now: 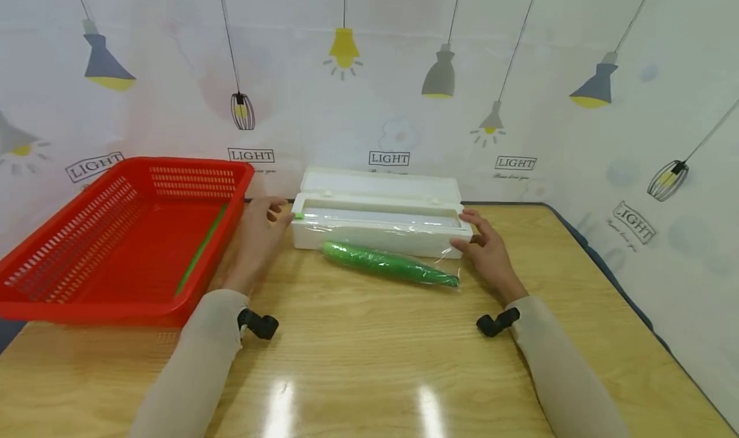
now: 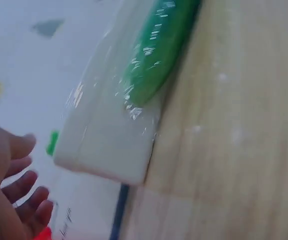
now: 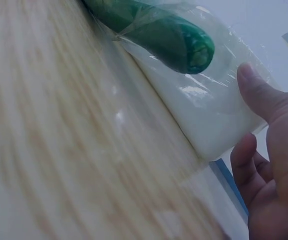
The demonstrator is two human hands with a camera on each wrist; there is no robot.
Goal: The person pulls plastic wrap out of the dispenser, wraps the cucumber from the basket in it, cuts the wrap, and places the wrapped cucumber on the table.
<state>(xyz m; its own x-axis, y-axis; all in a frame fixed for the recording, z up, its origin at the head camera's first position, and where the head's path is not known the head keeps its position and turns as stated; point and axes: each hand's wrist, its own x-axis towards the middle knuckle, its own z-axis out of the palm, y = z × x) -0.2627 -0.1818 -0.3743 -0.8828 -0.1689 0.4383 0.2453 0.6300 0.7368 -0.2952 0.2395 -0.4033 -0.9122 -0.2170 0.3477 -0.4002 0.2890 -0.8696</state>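
A white cling film box (image 1: 375,236) lies near the table's back edge, its lid (image 1: 381,183) tipped back. Clear film (image 3: 194,92) comes down over its front and around a green cucumber (image 1: 387,263), which lies along the front wall. A small green tab (image 1: 298,216) sits at the box's left end. My left hand (image 1: 262,236) is beside that end, its fingers loosely bent and holding nothing. With my right hand (image 1: 487,252) I grip the box's right end, thumb (image 3: 251,82) on the film-covered front and fingers around the corner.
To the left stands a red plastic basket (image 1: 129,310) with slotted sides, a thin green strip (image 1: 202,249) along its inner right side. Behind the table hangs a white wall covering (image 1: 392,117) printed with lamps. The wooden table (image 1: 358,361) reaches toward me.
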